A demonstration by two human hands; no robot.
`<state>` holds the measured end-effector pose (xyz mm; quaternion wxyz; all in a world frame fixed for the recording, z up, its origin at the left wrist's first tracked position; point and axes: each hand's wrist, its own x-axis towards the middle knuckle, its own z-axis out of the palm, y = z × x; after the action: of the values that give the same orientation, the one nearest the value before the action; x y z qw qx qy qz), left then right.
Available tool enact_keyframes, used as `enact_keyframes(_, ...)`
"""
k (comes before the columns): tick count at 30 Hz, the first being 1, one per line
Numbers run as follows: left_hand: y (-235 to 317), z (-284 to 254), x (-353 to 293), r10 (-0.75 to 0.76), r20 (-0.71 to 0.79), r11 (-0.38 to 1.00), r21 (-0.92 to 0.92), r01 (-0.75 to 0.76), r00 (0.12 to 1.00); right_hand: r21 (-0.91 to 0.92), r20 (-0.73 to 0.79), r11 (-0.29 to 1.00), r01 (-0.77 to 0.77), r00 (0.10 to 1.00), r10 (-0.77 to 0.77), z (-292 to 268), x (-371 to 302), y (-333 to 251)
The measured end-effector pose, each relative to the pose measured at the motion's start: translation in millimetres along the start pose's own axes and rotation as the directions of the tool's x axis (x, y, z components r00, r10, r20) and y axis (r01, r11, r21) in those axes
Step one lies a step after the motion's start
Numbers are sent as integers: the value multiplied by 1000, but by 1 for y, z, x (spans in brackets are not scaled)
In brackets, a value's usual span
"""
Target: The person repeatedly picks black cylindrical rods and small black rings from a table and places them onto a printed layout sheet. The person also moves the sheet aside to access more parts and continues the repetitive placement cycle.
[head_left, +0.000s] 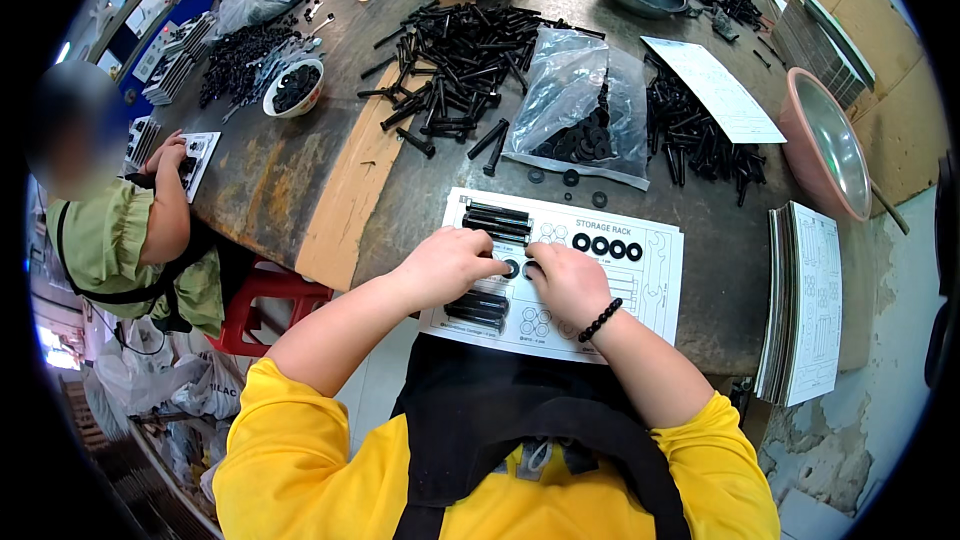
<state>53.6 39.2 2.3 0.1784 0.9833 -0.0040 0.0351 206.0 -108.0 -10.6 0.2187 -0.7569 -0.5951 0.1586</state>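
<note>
A white printed card (655,285) lies on the table before me. On its upper left lies a row of black bolts (497,222), with more black bolts (476,310) at its lower left. Several black washers (607,246) line up at its upper right. Between the bolt groups, my left hand (450,265) is closed, its fingertips at a black washer (512,268) on the card. Right beside it, my right hand (570,283) is closed with fingertips on another black washer (530,268), which they partly cover. A black bead bracelet rings my right wrist.
Beyond the card are a plastic bag of washers (580,90), a heap of black bolts (460,60) and loose washers (599,199). Stacked cards (800,305) and a pink-rimmed basin (800,130) stand at right. Another person (130,240) works at left near a red stool (270,305).
</note>
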Motion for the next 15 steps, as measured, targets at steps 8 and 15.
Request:
enact_keyframes(8, 2, 1, 5, -79, 56, 994, 76, 74, 995, -65, -19, 996, 65, 998, -66, -5, -16, 7)
enact_keyframes(15, -1, -3, 1, -85, -73, 996, 25, 87, 994, -53, -64, 996, 69, 995, -72, -8, -17, 3)
